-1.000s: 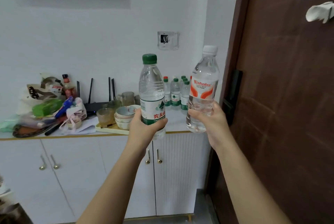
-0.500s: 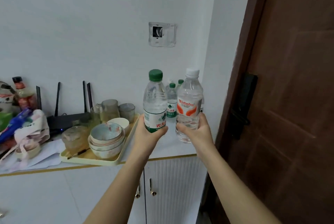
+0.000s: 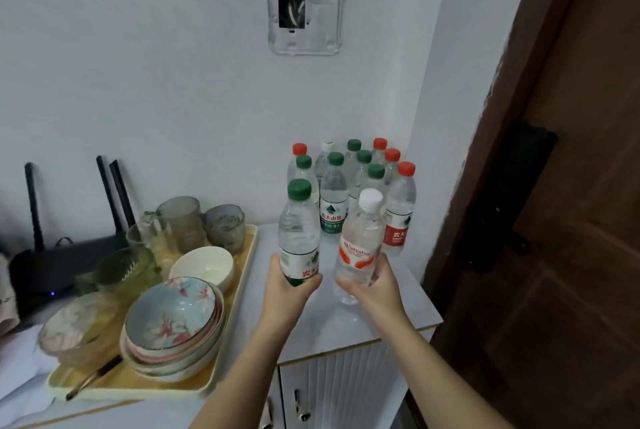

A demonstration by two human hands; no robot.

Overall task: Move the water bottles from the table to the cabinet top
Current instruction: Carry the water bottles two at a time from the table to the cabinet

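My left hand [image 3: 286, 293] grips a clear green-capped water bottle [image 3: 299, 227] by its lower half, upright over the white cabinet top [image 3: 408, 304]. My right hand [image 3: 375, 290] holds a white-capped water bottle [image 3: 360, 241] with an orange label, its base low over or touching the cabinet top. Both bottles stand just in front of a cluster of several water bottles [image 3: 349, 186] with green and red caps, packed into the back right corner.
A yellow tray [image 3: 242, 290] with stacked bowls [image 3: 173, 321] and glass cups [image 3: 194, 224] lies left of my hands. A black router [image 3: 52, 262] sits behind it. A brown door [image 3: 554, 220] closes off the right side. Cabinet doors with handles [image 3: 298, 408] are below.
I have stepped closer to the cabinet. Both hands have lowered the two bottles from chest height down to the cabinet top, in front of the bottle cluster.
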